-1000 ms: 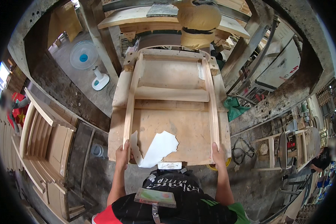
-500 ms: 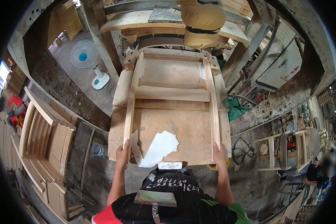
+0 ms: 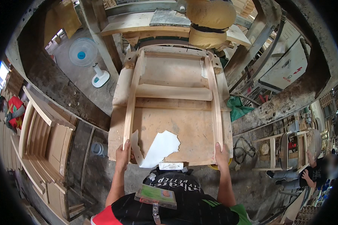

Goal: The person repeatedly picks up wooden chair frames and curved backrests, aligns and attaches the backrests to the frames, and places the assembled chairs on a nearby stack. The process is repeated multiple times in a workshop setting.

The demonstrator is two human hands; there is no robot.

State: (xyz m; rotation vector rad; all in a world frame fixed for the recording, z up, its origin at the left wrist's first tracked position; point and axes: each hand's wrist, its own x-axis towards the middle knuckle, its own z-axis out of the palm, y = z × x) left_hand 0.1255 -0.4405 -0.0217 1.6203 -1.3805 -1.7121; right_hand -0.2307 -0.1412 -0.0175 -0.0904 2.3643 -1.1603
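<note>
A pale wooden frame point(image 3: 172, 92), shaped like a chair part with two long side rails and crossbars, lies over a worn plywood board point(image 3: 195, 127). My left hand point(image 3: 122, 154) grips the near end of its left rail, thumb on top. The near end of the right rail is in my right hand point(image 3: 222, 155), held the same way. Between the rails a torn white sheet point(image 3: 161, 148) rests at the board's near edge. Beyond the frame's far end is a tan, belt-covered machine part point(image 3: 209, 24); whether they touch I cannot tell.
Thick metal machine posts point(image 3: 248, 48) flank the board. To the left are a standing fan point(image 3: 82, 55), a bucket point(image 3: 98, 149) and stacked curved wooden parts point(image 3: 37, 142). A green cloth point(image 3: 239, 108) hangs at right. Other people point(image 3: 314, 172) are at both sides, farther off.
The frame and both gripping hands stay almost in place; the right rail's near end sits very slightly farther right. The view shifts slightly, and the person at right has moved an arm.
</note>
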